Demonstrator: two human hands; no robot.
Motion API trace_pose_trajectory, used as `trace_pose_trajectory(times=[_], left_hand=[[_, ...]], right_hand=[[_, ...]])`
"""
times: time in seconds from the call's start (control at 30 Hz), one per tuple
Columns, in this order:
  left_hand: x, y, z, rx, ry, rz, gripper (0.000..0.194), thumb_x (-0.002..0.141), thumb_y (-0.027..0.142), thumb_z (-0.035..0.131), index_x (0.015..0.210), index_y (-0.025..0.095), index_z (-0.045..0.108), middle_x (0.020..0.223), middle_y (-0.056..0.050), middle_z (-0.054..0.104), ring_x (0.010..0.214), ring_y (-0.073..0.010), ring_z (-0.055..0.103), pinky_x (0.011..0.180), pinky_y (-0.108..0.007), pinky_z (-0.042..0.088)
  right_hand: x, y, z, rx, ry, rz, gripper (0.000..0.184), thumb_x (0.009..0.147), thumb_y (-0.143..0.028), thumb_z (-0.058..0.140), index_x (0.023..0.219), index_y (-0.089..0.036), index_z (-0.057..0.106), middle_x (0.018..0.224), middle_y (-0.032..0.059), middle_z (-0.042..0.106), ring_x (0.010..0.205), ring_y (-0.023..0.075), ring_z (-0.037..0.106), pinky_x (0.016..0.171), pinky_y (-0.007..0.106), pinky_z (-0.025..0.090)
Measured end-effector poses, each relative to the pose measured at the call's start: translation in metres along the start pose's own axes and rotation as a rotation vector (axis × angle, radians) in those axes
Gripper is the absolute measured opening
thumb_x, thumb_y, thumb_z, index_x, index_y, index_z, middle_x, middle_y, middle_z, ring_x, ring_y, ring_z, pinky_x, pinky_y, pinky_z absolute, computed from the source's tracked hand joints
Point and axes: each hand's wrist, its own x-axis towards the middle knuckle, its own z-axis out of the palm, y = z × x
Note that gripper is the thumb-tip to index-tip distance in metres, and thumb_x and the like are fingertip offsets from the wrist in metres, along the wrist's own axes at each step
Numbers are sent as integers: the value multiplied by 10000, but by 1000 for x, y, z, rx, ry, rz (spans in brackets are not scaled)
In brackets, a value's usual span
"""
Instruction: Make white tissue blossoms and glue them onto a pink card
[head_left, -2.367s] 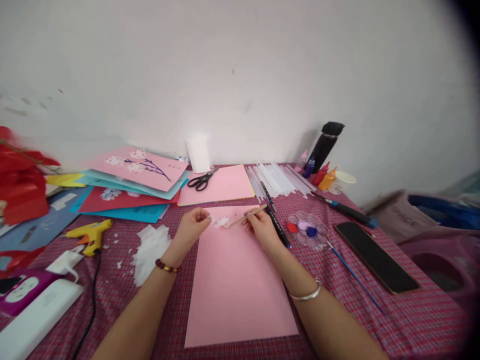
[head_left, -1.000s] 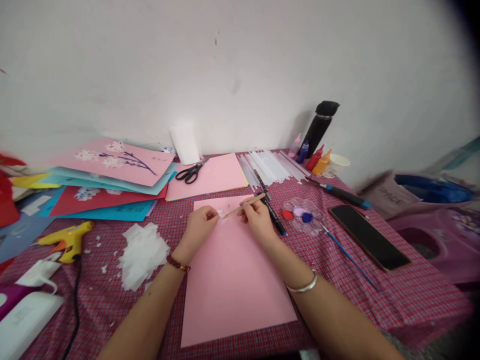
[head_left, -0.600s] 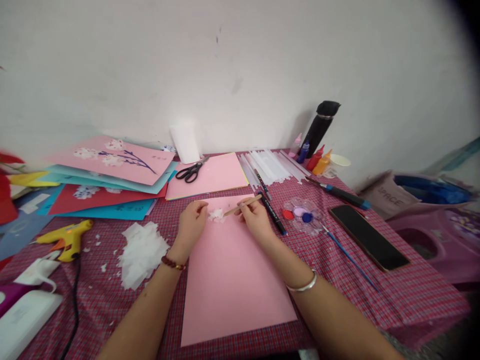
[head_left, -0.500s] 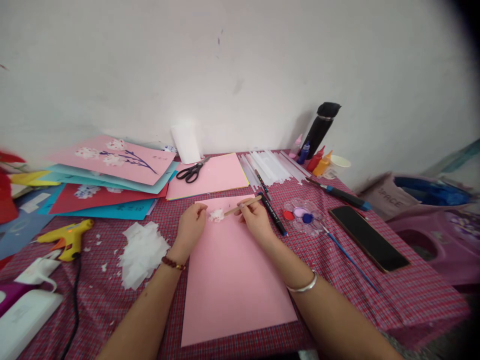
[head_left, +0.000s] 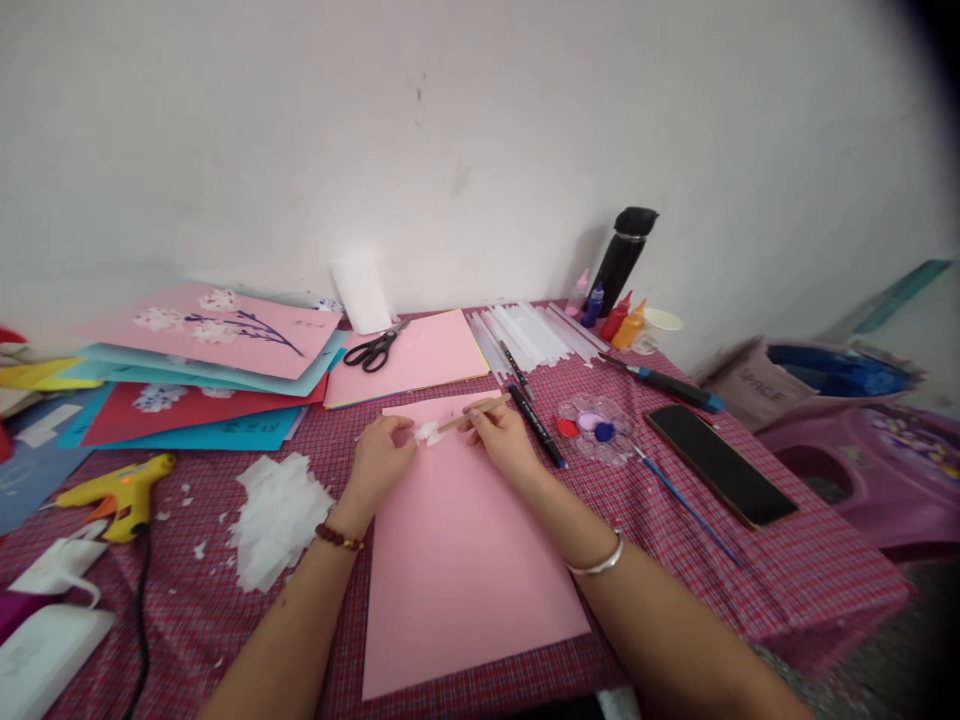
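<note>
A sheet of pink paper (head_left: 465, 580) lies lengthwise before me, with a small tuft of white tissue paper (head_left: 427, 432) near its far end. My right hand (head_left: 499, 435) pinches a thin wooden stick (head_left: 491, 404), its tip at the tuft's right side. On the tuft's left, my left hand (head_left: 384, 460) rests at the paper's edge, fingers curled together close to the tissue. Whether it grips anything is hidden. A pile of white tissue squares (head_left: 274, 520) lies left of that hand. Just right of my right hand is a black marker (head_left: 538, 428).
On the left are a yellow glue gun (head_left: 124, 490) with a cord and stacked decorated cards (head_left: 247, 335). Scissors (head_left: 373, 350) lie on more pink paper behind. Glue sticks (head_left: 529, 333), a paint palette (head_left: 592, 428), a blue paintbrush (head_left: 686, 505), a phone (head_left: 716, 462) and a black bottle (head_left: 622, 262) occupy the right.
The view has shifted slightly. My left fingertips are a little closer to the tissue tuft, and the stick's tip has stayed against it in my right hand.
</note>
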Motion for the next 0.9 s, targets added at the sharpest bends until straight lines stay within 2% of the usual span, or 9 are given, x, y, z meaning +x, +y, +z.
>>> trace_pose_trajectory(times=[0.13, 0.27, 0.4, 0.5, 0.6, 0.67, 0.8, 0.9], left_hand=[[-1, 2, 0, -4, -4, -4, 285, 689, 300, 598, 930, 155, 645, 995, -85, 658, 948, -227, 592, 844, -344, 448], [-2, 8, 1, 13, 7, -28, 290, 681, 286, 599, 939, 161, 642, 1014, -87, 654, 964, -235, 586, 838, -352, 449], [-3, 12, 5, -13, -4, -41, 290, 661, 258, 609, 934, 164, 638, 1005, -83, 655, 960, -229, 590, 823, -342, 457], [-2, 13, 0, -78, 14, 1, 251, 706, 266, 579, 932, 170, 628, 1003, -74, 652, 949, -213, 592, 802, -328, 467], [-1, 16, -19, -54, 60, 149, 174, 781, 221, 496, 899, 182, 618, 975, -59, 640, 956, -198, 575, 824, -333, 458], [1, 20, -34, 63, 26, 334, 181, 797, 151, 463, 876, 182, 622, 967, -61, 625, 973, -197, 549, 866, -351, 433], [8, 28, -52, 357, -207, 734, 232, 840, 103, 445, 901, 196, 648, 987, -69, 600, 941, -195, 511, 852, -359, 406], [14, 33, -54, 501, -328, 881, 233, 869, 125, 444, 936, 208, 652, 913, -62, 589, 881, -186, 498, 810, -344, 392]], right_hand=[[1, 0, -3, 3, 45, 47, 216, 753, -350, 536, 799, -147, 594, 613, 1, 620, 426, 85, 516, 416, 202, 408], [1, -1, -5, 19, 94, 81, 202, 764, -345, 522, 799, -154, 576, 598, -4, 610, 416, 86, 513, 394, 191, 392], [2, 0, -4, -4, 49, 55, 177, 760, -335, 527, 776, -164, 575, 594, -6, 608, 421, 89, 510, 405, 196, 408], [2, 2, -3, -27, 14, 17, 180, 768, -335, 532, 765, -163, 584, 616, 1, 616, 436, 86, 507, 422, 199, 424], [3, 4, -2, -31, -6, -2, 186, 780, -335, 524, 779, -162, 590, 624, -1, 616, 432, 82, 497, 422, 198, 422], [4, 4, -1, -32, -12, -6, 177, 782, -324, 521, 777, -162, 590, 622, -3, 612, 432, 82, 495, 422, 199, 420], [5, 5, -1, -26, 0, -12, 174, 784, -318, 518, 768, -162, 594, 611, -9, 602, 428, 84, 499, 423, 204, 414], [5, 6, 0, -31, 9, -7, 174, 784, -317, 520, 752, -166, 600, 615, -10, 608, 440, 87, 511, 437, 207, 424]])
